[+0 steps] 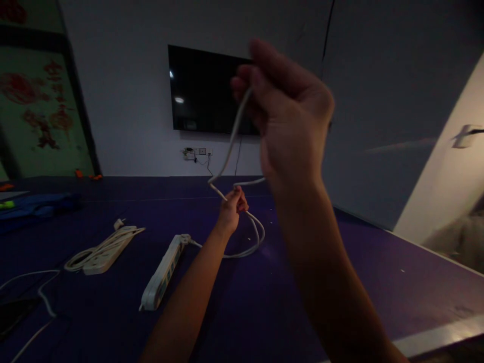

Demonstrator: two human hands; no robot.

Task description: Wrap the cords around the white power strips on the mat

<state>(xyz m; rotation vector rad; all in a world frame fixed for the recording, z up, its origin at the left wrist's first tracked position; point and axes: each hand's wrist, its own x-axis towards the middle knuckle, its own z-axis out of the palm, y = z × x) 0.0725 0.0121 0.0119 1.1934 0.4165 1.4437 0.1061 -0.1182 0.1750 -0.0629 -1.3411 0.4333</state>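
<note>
My right hand (291, 111) is raised in front of the wall, its fingers closed on a white power cord (231, 143). Lower down, over the purple surface, my left hand (231, 209) pinches the same cord. Below the left hand the cord hangs in a loop. Left of my left forearm lies a white power strip (164, 272), with a plug (185, 239) at its far end and cord running from there toward the loop. The right hand is slightly blurred.
A second power strip (104, 257) with its cord bundled on it lies farther left. Loose white cable (45, 297) and dark blue cloth (41, 204) are at the left. A television (207, 96) hangs on the wall above sockets (202, 151). The purple surface (359, 282) ends in a pale edge at right.
</note>
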